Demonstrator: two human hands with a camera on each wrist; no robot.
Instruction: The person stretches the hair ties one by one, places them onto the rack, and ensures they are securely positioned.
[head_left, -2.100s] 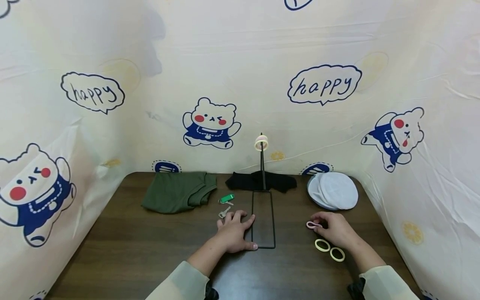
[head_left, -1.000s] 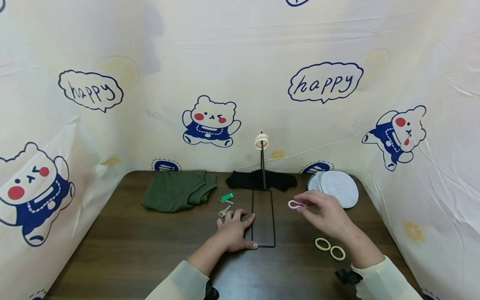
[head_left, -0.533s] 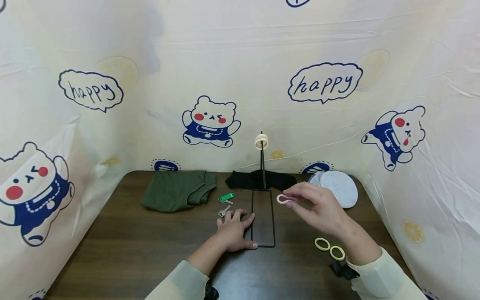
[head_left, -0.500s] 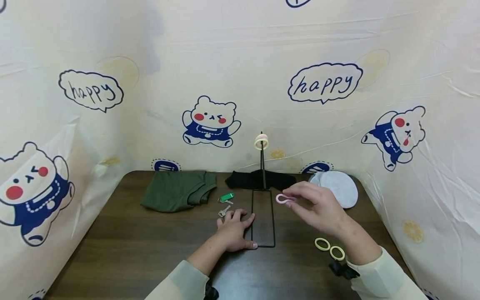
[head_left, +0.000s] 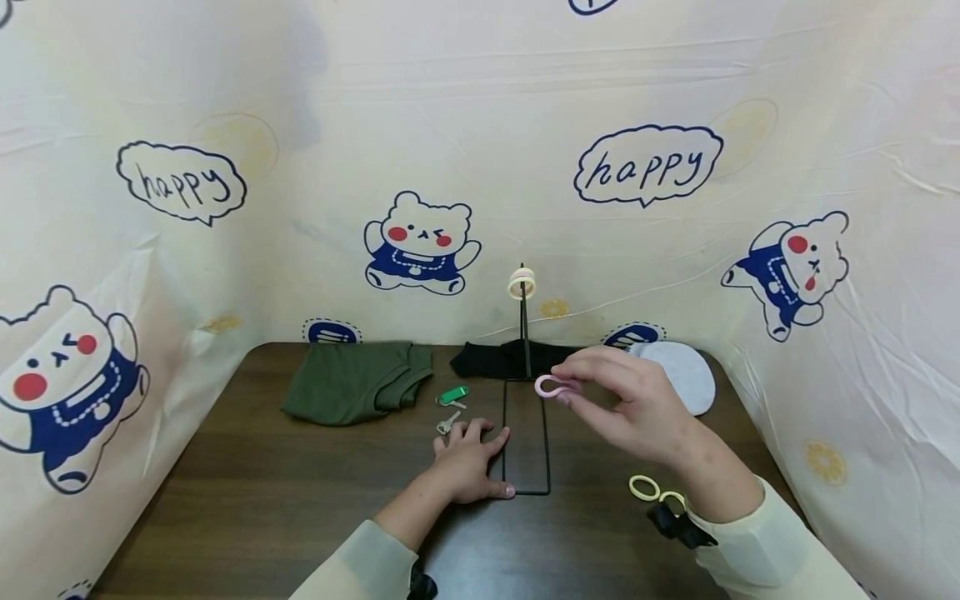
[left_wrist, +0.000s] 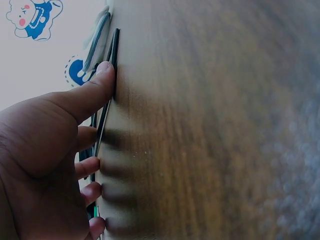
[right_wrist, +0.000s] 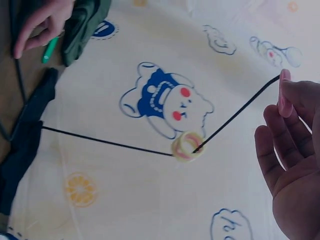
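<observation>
The left hand (head_left: 467,467) has its fingers spread, its thumb touching the base of a black wire stand (head_left: 525,333). The right hand (head_left: 633,404) pinches a pink ring (right_wrist: 285,95), held in the air near the free end of the stand's rod (whether they touch, I cannot tell). Pale rings (head_left: 522,273) hang farther along that rod. Yellow rings (head_left: 633,492) lie near the right wrist, and a silver key (head_left: 448,425) sits just beyond the left fingers. Green cloth (head_left: 360,383) and black cloth (head_left: 487,361) lie behind.

Head view downward, wrist views near hands (left_wrist: 47,137) (right_wrist: 300,182)
</observation>
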